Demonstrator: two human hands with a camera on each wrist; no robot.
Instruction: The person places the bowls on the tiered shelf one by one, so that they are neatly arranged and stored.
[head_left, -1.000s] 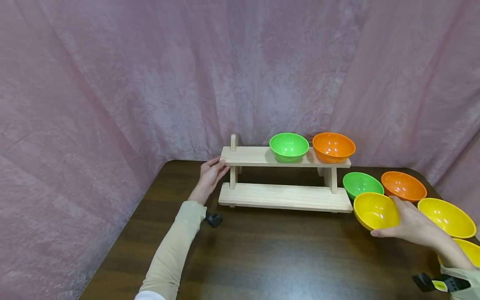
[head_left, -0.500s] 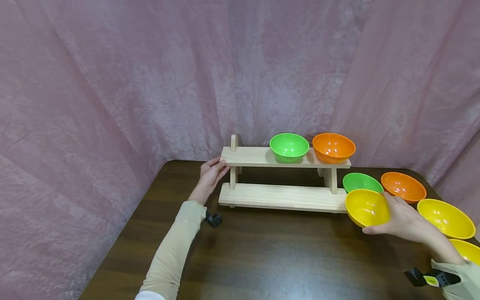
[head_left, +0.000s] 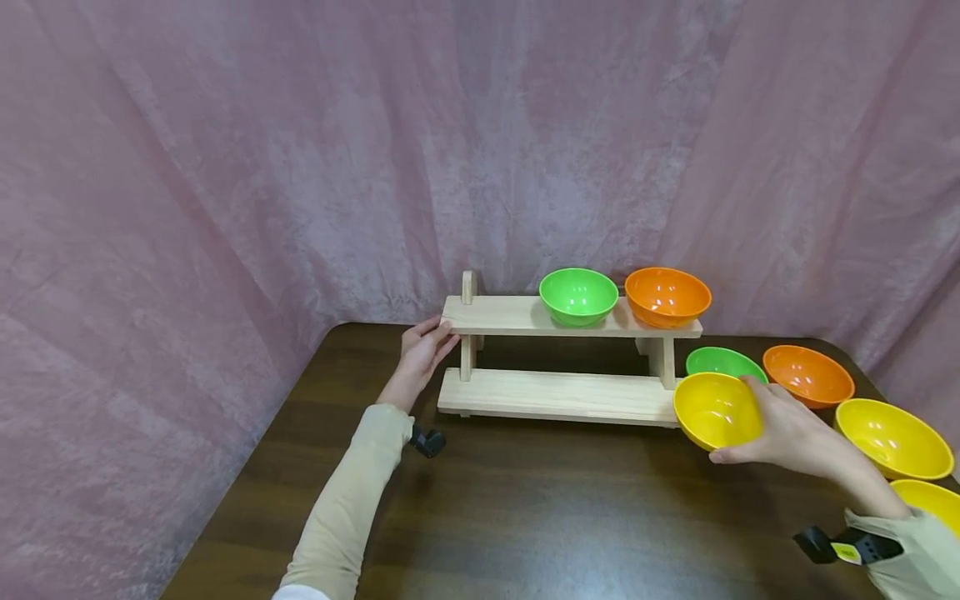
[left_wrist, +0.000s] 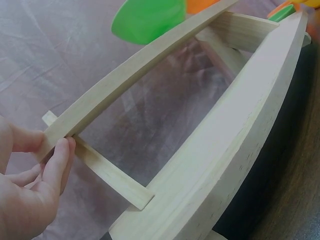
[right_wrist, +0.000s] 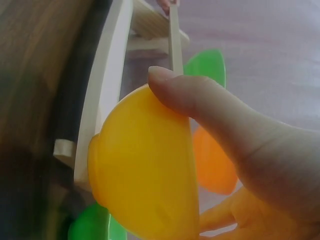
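Note:
A two-tier wooden shelf (head_left: 555, 395) stands on the dark table. My left hand (head_left: 424, 357) pinches the left end of its upper board, thumb above and fingers below, as the left wrist view shows. In my right hand (head_left: 797, 435) is a yellow bowl (head_left: 716, 410), gripped by its right side with the thumb at the rim. The bowl is upright and overlaps the right end of the lower board in the head view. On the upper board sit a green bowl (head_left: 578, 297) and, to its right, an orange bowl (head_left: 667, 297).
Right of the shelf stand another green bowl (head_left: 724, 362), partly hidden by the held one, and an orange bowl (head_left: 808, 375). Two more yellow bowls, one (head_left: 894, 438) behind the other (head_left: 930, 505), are near the table's right edge. A pink curtain (head_left: 480, 150) hangs behind.
My right hand has carried the yellow bowl leftward and slightly up, from beside the shelf to the right end of the lower board. My left hand has stayed on the upper board.

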